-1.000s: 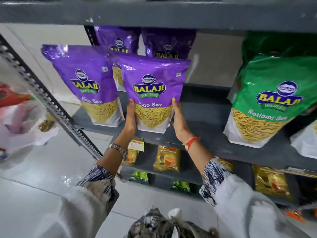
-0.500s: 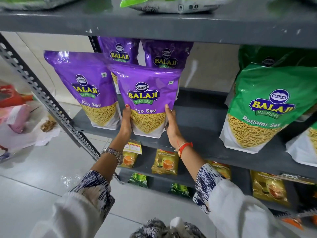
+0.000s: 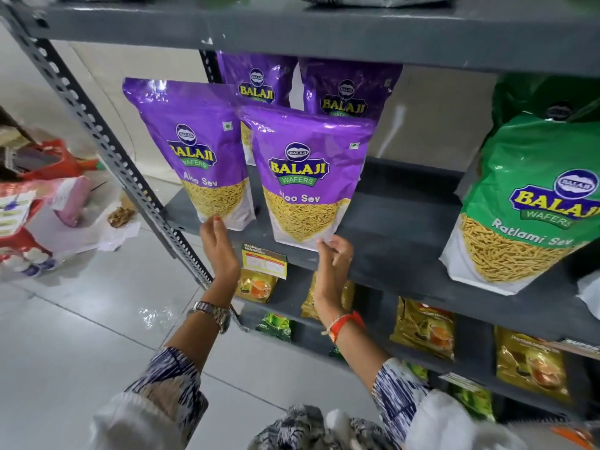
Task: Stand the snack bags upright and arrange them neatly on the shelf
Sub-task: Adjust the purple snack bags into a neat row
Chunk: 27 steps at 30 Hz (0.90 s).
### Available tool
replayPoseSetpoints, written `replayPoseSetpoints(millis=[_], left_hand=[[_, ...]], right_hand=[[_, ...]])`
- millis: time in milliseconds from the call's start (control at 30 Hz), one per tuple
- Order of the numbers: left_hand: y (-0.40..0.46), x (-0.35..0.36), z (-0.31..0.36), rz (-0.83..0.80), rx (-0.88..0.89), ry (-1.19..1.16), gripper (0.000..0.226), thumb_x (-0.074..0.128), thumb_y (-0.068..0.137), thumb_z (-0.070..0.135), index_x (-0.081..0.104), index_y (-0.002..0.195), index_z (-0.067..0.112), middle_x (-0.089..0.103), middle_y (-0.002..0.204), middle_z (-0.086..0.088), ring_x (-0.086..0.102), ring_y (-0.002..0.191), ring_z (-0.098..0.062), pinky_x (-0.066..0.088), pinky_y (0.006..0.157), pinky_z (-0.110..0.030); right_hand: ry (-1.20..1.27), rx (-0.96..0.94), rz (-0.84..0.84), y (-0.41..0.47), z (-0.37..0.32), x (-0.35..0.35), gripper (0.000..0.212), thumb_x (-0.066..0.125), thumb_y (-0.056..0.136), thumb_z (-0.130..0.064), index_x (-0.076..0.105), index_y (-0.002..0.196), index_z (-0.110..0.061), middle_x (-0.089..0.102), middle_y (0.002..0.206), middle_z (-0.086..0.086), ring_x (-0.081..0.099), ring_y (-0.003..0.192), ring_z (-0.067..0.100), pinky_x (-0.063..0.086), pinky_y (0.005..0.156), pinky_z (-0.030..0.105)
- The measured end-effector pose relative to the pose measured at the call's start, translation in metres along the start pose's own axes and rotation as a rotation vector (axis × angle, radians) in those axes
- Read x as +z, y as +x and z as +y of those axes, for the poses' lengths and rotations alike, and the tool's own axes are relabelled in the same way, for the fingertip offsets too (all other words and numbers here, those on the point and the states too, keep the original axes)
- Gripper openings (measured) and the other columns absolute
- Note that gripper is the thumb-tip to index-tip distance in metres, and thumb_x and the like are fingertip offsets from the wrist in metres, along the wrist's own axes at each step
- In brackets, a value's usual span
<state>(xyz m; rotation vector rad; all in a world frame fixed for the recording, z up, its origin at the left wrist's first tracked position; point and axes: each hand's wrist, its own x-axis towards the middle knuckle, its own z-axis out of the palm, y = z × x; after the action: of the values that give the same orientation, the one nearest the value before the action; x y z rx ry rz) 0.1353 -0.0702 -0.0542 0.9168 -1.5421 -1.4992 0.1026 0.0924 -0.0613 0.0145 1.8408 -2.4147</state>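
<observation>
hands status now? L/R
Left hand: open, fingertips at the base of the left purple bag.
Right hand: open, fingertips at the base of the front purple bag.

Grey metal rack (image 3: 399, 219) with a perforated upright (image 3: 107, 144) slanting down at left. Behind it a cream wall (image 3: 431, 125), plain. Pale glossy floor tiles (image 3: 65, 336) catch soft overhead light — dull reflections near the rack's foot. Clutter of red and pink packaging (image 3: 39, 203) on the floor at far left.

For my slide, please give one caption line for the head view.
Two hands touch purple snack bags standing upright on a grey shelf.
</observation>
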Motion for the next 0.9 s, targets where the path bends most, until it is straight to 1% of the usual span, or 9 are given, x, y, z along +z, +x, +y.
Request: replayPoseSetpoints(millis=[67,133,233,300,367,533,600,767,900], left_hand=[[0.02,-0.012,-0.002,0.07,0.002,0.003,0.042,0.037,0.094,0.031,0.041,0.126,0.004,0.047,0.132,-0.018,0.045,0.122,-0.031,0.037,0.106,-0.049],[0.038,-0.021,0.003,0.069,0.036,-0.012,0.044,0.036,0.095,0.026,0.035,0.133,0.004,0.039,0.141,-0.018,0.038,0.13,-0.027,0.031,0.109,-0.032],[0.062,-0.03,0.009,-0.031,0.043,-0.027,0.048,0.032,0.097,0.029,0.024,0.141,0.011,0.026,0.151,-0.011,0.029,0.137,-0.02,0.025,0.112,-0.031],[0.077,-0.033,0.014,-0.136,0.012,-0.056,0.051,0.03,0.097,0.034,0.017,0.144,0.017,0.019,0.154,-0.007,0.026,0.137,-0.016,0.023,0.112,-0.033],[0.089,-0.034,0.017,-0.226,-0.025,-0.109,0.053,0.028,0.096,0.038,0.011,0.144,0.023,0.017,0.155,-0.005,0.025,0.137,-0.016,0.023,0.111,-0.037],[0.107,-0.036,0.016,-0.333,-0.054,-0.187,0.057,0.031,0.093,0.042,0.011,0.144,0.024,0.023,0.153,-0.007,0.03,0.137,-0.019,0.026,0.114,-0.043],[0.108,-0.036,0.017,-0.355,-0.044,-0.186,0.063,0.033,0.089,0.045,0.01,0.144,0.023,0.024,0.152,-0.007,0.03,0.137,-0.02,0.033,0.108,-0.035],[0.11,-0.033,0.019,-0.36,-0.027,-0.218,0.075,0.039,0.08,0.046,0.01,0.144,0.019,0.027,0.149,-0.005,0.036,0.124,-0.01,0.044,0.073,-0.002],[0.104,-0.036,0.018,-0.337,-0.048,-0.225,0.064,0.035,0.09,0.04,0.009,0.144,0.018,0.023,0.152,-0.008,0.033,0.13,-0.014,0.037,0.091,-0.016]], right_hand=[[-0.018,0.0,-0.12,-0.012,0.009,0.015,0.025,0.058,0.076,-0.032,0.05,0.096,-0.019,0.056,0.101,0.004,0.054,0.084,-0.005,0.043,0.069,0.006],[-0.082,0.024,-0.268,-0.016,0.015,0.036,0.028,0.057,0.077,-0.034,0.051,0.099,-0.018,0.058,0.099,0.003,0.056,0.087,-0.004,0.043,0.072,0.007],[-0.167,0.067,-0.375,-0.007,0.017,0.078,0.053,0.057,0.077,-0.041,0.047,0.123,-0.017,0.051,0.128,0.009,0.05,0.118,0.018,0.043,0.095,0.024],[-0.21,0.086,-0.38,0.0,0.014,0.108,0.073,0.056,0.076,-0.047,0.034,0.139,-0.017,0.036,0.147,0.008,0.037,0.134,0.022,0.034,0.11,0.04],[-0.258,0.089,-0.335,0.005,0.012,0.131,0.085,0.056,0.076,-0.051,0.021,0.146,-0.018,0.022,0.156,0.007,0.026,0.142,0.022,0.025,0.116,0.046],[-0.203,0.101,-0.267,0.022,0.018,0.157,0.081,0.057,0.087,-0.04,0.008,0.149,-0.02,0.009,0.16,0.005,0.013,0.146,0.021,0.019,0.117,0.04],[-0.191,0.117,-0.274,0.026,0.018,0.163,0.078,0.054,0.088,-0.041,0.01,0.149,-0.021,0.012,0.159,0.006,0.014,0.146,0.023,0.02,0.118,0.042],[-0.121,0.102,-0.261,0.025,0.022,0.172,0.078,0.058,0.084,-0.044,0.019,0.147,-0.022,0.026,0.156,0.006,0.028,0.142,0.022,0.028,0.116,0.044],[-0.093,0.1,-0.23,0.025,0.026,0.168,0.072,0.057,0.088,-0.036,0.02,0.147,-0.018,0.027,0.155,0.008,0.031,0.14,0.024,0.032,0.112,0.039]])
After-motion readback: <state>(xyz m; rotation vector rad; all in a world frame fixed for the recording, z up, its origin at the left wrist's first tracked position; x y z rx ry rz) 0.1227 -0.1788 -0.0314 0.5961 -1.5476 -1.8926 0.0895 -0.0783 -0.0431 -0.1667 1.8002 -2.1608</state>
